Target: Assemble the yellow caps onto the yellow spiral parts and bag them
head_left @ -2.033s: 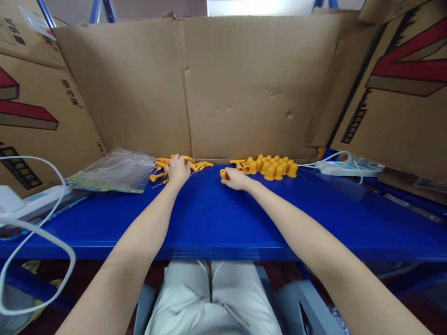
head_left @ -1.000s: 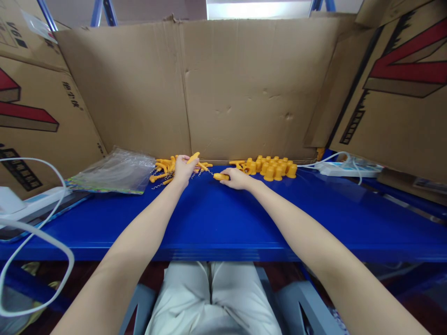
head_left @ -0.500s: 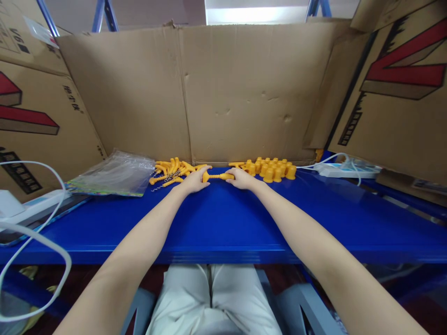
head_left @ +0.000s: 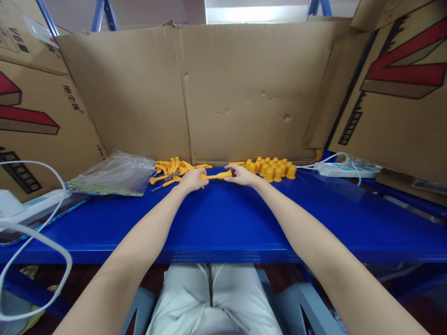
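My left hand [head_left: 193, 180] is closed around the handle end of a yellow corkscrew [head_left: 216, 176], just above the blue tabletop. The corkscrew lies almost level, its ribbed shaft pointing right toward a thicker yellow end. At that end my right hand [head_left: 241, 175] has its thumb and fingers around the tip, which shows between them. Left of and behind my left hand is a pile of yellow corkscrews [head_left: 170, 166] with T-shaped handles and metal spirals. Just beyond my right hand, several yellow cup-shaped caps [head_left: 277, 173] stand in a group. Another yellow piece is partly hidden behind the right fingers.
Clear plastic bags [head_left: 115, 174] lie at the left of the blue table [head_left: 223, 218]. A tall cardboard sheet [head_left: 244, 93] closes off the back, with cardboard boxes [head_left: 408, 93] at both sides. White power strips [head_left: 344, 170] and cables sit at the table's two ends.
The fingers of my right hand have loosened and shifted toward the corkscrew's tip, showing more of the thick end. The corkscrew has tilted slightly, and my left hand has moved a little left.
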Motion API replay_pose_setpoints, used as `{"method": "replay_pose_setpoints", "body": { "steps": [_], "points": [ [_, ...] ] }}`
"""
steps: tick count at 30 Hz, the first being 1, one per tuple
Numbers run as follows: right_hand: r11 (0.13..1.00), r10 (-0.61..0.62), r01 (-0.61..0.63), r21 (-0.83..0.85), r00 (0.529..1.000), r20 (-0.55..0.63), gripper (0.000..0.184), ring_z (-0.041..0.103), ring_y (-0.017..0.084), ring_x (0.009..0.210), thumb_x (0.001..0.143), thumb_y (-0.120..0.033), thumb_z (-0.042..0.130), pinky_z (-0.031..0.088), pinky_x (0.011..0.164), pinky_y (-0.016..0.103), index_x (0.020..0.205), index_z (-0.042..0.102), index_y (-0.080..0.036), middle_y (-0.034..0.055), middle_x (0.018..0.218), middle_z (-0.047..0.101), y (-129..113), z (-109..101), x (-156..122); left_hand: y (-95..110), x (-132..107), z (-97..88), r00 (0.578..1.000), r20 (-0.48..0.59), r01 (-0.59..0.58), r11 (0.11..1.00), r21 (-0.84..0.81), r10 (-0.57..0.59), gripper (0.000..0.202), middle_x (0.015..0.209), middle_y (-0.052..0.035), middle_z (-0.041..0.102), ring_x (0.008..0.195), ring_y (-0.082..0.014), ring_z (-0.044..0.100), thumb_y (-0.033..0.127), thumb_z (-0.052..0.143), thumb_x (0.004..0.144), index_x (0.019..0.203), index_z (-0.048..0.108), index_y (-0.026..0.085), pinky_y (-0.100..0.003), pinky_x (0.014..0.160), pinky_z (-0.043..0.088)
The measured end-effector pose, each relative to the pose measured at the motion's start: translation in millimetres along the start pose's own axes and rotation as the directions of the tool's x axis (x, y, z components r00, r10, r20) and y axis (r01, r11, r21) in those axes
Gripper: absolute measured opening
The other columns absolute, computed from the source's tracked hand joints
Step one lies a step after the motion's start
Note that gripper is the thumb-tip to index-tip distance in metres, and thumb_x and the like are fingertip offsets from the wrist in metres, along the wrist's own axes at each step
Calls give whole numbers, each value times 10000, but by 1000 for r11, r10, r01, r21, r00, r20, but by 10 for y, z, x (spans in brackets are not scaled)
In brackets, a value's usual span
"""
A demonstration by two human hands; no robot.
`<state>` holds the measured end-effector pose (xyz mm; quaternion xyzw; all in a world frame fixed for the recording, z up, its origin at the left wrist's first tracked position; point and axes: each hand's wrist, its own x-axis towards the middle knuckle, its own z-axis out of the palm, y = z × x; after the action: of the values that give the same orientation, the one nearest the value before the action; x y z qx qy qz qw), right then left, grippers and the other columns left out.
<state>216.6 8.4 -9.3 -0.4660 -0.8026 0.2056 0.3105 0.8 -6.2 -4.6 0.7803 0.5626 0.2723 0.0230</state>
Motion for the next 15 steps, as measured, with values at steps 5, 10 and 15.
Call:
{"method": "replay_pose_setpoints", "body": {
  "steps": [5, 10, 15],
  "points": [
    [957, 105, -117, 266, 993, 62, 373, 626, 84, 758, 680, -44, 677, 508, 747, 232, 1012, 539, -145, 67, 1034, 627, 89, -73, 12, -46, 7, 19, 1000, 27, 1, 1000, 6, -1, 128, 593, 1, 600, 610, -194, 589, 237, 605, 611, 738, 594, 220, -296, 624, 412],
    [869, 154, -277, 409, 939, 308, 247, 606, 94, 543, 805, -357, 634, 493, 539, 196, 756, 562, -126, 55, 701, 655, 44, -159, -79, -50, 6, 34, 998, 56, -11, 1000, -1, 11, 159, 557, 22, 576, 542, -169, 570, 212, 603, 602, 760, 581, 214, -287, 593, 407],
    [839, 296, -423, 343, 883, 364, 580, 388, 63, 284, 871, -625, 336, 283, 279, 181, 621, 542, -144, 26, 413, 522, -39, -154, -96, -8, 9, 34, 998, 58, -38, 999, -29, 40, 165, 562, 24, 578, 560, -174, 576, 203, 601, 608, 772, 581, 212, -293, 611, 409]
  ]
}}
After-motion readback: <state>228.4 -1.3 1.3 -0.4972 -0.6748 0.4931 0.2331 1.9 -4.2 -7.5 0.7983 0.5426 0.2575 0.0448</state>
